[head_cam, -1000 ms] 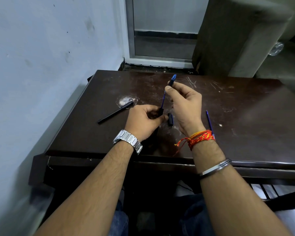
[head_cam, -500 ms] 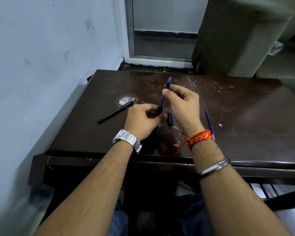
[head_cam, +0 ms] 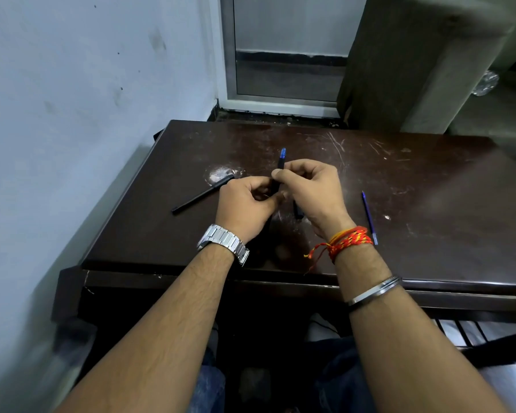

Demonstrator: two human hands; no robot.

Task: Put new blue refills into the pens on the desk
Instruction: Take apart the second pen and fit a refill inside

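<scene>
As left hand (head_cam: 245, 204) and right hand (head_cam: 313, 192) pinch the pen (head_cam: 281, 163), a refill (head_cam: 369, 217) lies nearby.

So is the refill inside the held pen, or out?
Largely in: only a blue tip pokes above the right hand; it and the left hand cover most of the pen.

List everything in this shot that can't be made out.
All head view.
1. Pen barrel: almost wholly hidden by the left hand and right hand; how deep the blue-tipped refill sits is unclear.
2. Small black part on the desk: half behind the right hand, so cap or tip unknowable.
3. Loose refill: too thin to judge its ink.
</scene>
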